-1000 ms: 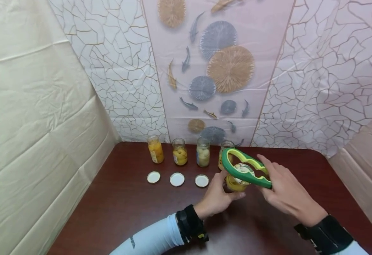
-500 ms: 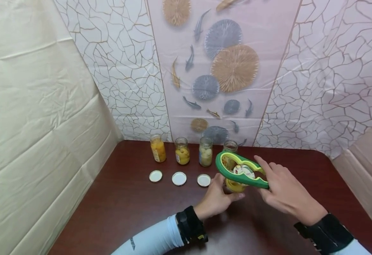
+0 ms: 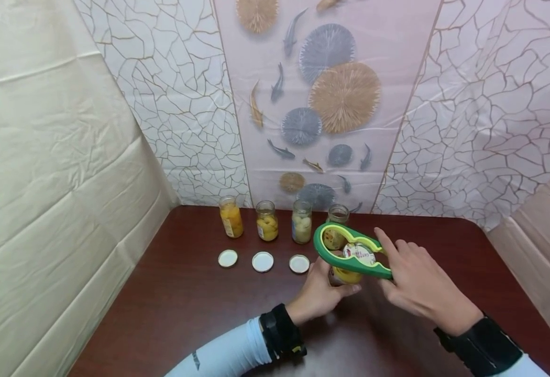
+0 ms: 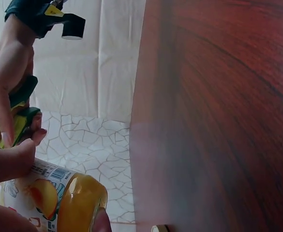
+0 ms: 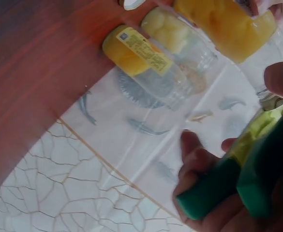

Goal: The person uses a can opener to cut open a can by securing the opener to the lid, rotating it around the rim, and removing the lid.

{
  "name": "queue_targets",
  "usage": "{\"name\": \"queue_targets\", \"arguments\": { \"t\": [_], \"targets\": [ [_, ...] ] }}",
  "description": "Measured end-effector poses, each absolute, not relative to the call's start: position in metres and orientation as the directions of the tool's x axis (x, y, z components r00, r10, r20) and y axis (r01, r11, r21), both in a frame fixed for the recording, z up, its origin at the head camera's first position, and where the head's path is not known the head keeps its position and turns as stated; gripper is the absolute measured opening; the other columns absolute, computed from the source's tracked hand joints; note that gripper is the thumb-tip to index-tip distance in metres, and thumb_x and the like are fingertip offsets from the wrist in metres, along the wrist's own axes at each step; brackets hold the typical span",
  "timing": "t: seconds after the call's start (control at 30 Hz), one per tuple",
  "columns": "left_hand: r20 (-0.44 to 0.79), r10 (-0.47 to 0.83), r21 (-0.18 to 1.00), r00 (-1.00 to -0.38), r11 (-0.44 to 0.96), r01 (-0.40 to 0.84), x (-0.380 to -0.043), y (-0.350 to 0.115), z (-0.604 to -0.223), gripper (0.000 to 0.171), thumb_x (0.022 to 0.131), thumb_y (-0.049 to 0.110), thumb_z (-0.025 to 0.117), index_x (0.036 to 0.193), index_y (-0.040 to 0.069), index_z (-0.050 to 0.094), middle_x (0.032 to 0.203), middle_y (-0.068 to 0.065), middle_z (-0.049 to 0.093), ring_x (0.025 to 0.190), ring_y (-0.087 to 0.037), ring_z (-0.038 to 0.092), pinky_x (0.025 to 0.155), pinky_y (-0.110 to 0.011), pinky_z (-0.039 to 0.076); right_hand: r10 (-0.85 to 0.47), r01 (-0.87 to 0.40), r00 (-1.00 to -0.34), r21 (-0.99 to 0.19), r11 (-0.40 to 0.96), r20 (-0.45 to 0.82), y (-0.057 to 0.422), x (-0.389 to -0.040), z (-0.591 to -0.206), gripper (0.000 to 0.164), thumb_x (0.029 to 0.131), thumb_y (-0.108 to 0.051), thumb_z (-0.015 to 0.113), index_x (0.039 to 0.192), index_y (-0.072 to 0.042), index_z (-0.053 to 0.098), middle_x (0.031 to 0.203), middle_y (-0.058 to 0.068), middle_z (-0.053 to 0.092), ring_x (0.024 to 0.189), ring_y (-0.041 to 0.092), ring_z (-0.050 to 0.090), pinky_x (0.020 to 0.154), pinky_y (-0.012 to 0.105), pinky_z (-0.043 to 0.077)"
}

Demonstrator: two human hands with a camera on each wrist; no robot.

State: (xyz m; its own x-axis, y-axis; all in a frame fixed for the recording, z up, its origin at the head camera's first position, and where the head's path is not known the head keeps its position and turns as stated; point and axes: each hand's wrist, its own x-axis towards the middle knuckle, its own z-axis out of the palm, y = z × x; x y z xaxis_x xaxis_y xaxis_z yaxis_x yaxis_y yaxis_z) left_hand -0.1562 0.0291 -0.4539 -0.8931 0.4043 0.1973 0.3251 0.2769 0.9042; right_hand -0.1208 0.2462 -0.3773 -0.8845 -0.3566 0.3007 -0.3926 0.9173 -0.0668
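Observation:
In the head view my left hand [image 3: 315,296] grips a glass jar [image 3: 347,276] of yellow fruit, its peach label [image 4: 42,195] visible in the left wrist view. A printed lid [image 3: 360,253] tops this jar. My right hand [image 3: 423,285] holds the handles of a green jar opener [image 3: 374,269], its yellow-green toothed inside framing the lid from above. The lid shows through the opener's section nearer the handles. Whether the teeth touch the lid, I cannot tell. The right wrist view shows the handles [image 5: 214,186] between the right fingers and palm.
Lidless jars stand along the back of the dark table [image 3: 199,314]: orange fruit [image 3: 232,222], yellow fruit [image 3: 267,229], pale fruit [image 3: 301,229], and one partly behind the opener [image 3: 338,212]. Three lids [image 3: 228,258] lie in front of them. A patterned cloth [image 3: 199,131] hangs behind.
The jar opener has shifted left and flattened over the held jar, so the lid now sits nearer its handle end. My left hand keeps its grip on the jar.

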Motion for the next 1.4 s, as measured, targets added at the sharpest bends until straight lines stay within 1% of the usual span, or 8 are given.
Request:
{"name": "queue_targets", "arguments": {
  "t": [0.2,0.33,0.5,0.77,1.07,1.2,1.3,1.4],
  "targets": [
    [0.213,0.418,0.911,-0.883,0.242,0.334,-0.157,0.027,-0.456,0.075,0.083,0.025,0.088,0.145,0.032,0.045,0.135,0.006,0.056,0.119,-0.005,0.055,0.100,-0.032,0.049,-0.373,-0.399,-0.892,-0.058,0.915,0.256,0.239,-0.119,-0.374,0.095,0.081,-0.022,0.068,0.160,0.001,0.020,0.080,0.011,0.059,0.074,0.025,0.055,0.068,0.047,0.048],
    [0.220,0.416,0.901,-0.882,0.260,0.348,-0.157,0.026,-0.459,0.074,0.083,0.025,0.088,0.144,0.031,0.047,0.135,0.006,0.058,0.120,-0.006,0.055,0.101,-0.034,0.049,-0.370,-0.392,-0.904,-0.074,0.917,0.214,0.236,-0.118,-0.372,0.098,0.082,-0.022,0.068,0.162,-0.003,0.015,0.079,0.008,0.058,0.071,0.022,0.054,0.068,0.045,0.048],
    [0.226,0.411,0.888,-0.883,0.285,0.360,-0.157,0.024,-0.460,0.074,0.081,0.026,0.089,0.143,0.031,0.050,0.135,0.006,0.058,0.121,-0.007,0.054,0.103,-0.035,0.047,-0.372,-0.397,-0.902,-0.078,0.915,0.219,0.233,-0.115,-0.370,0.101,0.082,-0.026,0.071,0.162,-0.002,0.014,0.078,0.009,0.059,0.066,0.021,0.053,0.067,0.045,0.049],
    [0.249,0.464,0.858,-0.850,0.302,0.416,-0.158,0.022,-0.459,0.071,0.085,0.030,0.086,0.145,0.033,0.048,0.136,0.004,0.058,0.120,-0.008,0.055,0.100,-0.034,0.049,-0.382,-0.404,-0.907,-0.110,0.908,0.175,0.234,-0.114,-0.365,0.095,0.089,-0.040,0.073,0.159,-0.001,0.022,0.080,0.008,0.062,0.069,0.018,0.057,0.063,0.040,0.050],
    [0.267,0.468,0.823,-0.842,0.344,0.452,-0.159,0.022,-0.468,0.071,0.085,0.028,0.086,0.146,0.030,0.049,0.137,0.002,0.059,0.120,-0.010,0.055,0.101,-0.034,0.049,-0.364,-0.384,-0.922,-0.178,0.906,0.133,0.237,-0.113,-0.376,0.096,0.094,-0.057,0.064,0.160,-0.002,0.019,0.088,0.010,0.065,0.075,0.018,0.059,0.065,0.040,0.051],
    [0.290,0.476,0.820,-0.830,0.324,0.472,-0.161,0.021,-0.470,0.071,0.085,0.026,0.086,0.145,0.030,0.049,0.137,0.001,0.059,0.120,-0.009,0.056,0.099,-0.032,0.051,-0.335,-0.355,-0.933,-0.199,0.913,0.129,0.236,-0.114,-0.380,0.097,0.094,-0.066,0.058,0.157,0.000,0.025,0.093,0.014,0.066,0.078,0.023,0.062,0.065,0.043,0.053],
    [0.288,0.500,0.828,-0.817,0.298,0.474,-0.163,0.020,-0.471,0.071,0.086,0.026,0.085,0.146,0.029,0.047,0.139,0.000,0.058,0.121,-0.009,0.056,0.099,-0.032,0.051,-0.315,-0.333,-0.942,-0.197,0.922,0.119,0.235,-0.115,-0.383,0.094,0.092,-0.066,0.061,0.151,0.001,0.032,0.091,0.013,0.066,0.075,0.022,0.063,0.062,0.042,0.053],
    [0.284,0.516,0.831,-0.808,0.288,0.476,-0.165,0.018,-0.472,0.071,0.087,0.030,0.083,0.147,0.030,0.045,0.140,0.001,0.057,0.122,-0.008,0.055,0.101,-0.033,0.050,-0.327,-0.350,-0.934,-0.175,0.920,0.146,0.234,-0.116,-0.384,0.084,0.090,-0.058,0.068,0.142,0.001,0.038,0.085,0.009,0.064,0.068,0.017,0.060,0.057,0.039,0.051]
  ]
}}
